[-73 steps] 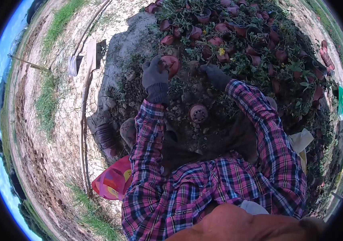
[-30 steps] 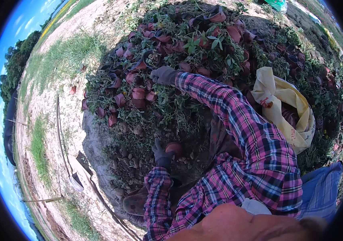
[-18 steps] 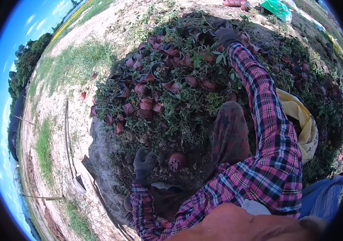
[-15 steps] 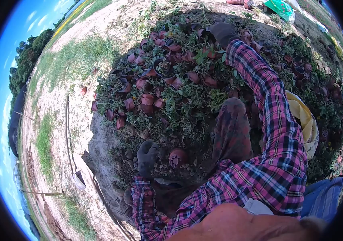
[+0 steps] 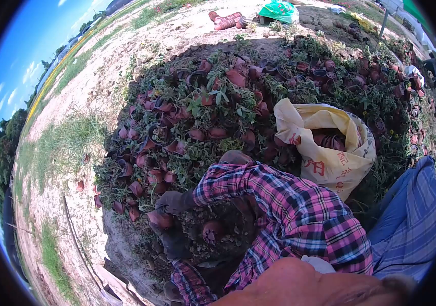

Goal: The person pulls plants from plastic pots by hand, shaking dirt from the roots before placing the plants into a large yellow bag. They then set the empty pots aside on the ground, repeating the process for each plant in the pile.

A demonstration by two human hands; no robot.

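A reddish-brown plastic plant pot (image 5: 160, 219) is between my two gloved hands, near the left edge of the pile. My right hand (image 5: 173, 202), in a dark grey glove, grips its upper side, fingers partly hidden. From below, my left hand (image 5: 174, 243), also gloved, closes on the same pot. Another reddish-brown pot (image 5: 212, 232), with holes in its base, lies on the dark soil between my arms. Just beyond my hands spreads a heap of similar pots (image 5: 155, 177) mixed with wilted green plants.
A yellow-white woven sack (image 5: 325, 158) with pots inside stands right of my arm. Far off are a stack of pots (image 5: 226, 21) and a green bag (image 5: 279, 12). A long thin pole (image 5: 77, 239) lies on the left ground.
My right hand has come back from the far side of the heap to my left hand, and a pot is now between them. The view has shifted, bringing the sack fully into sight.
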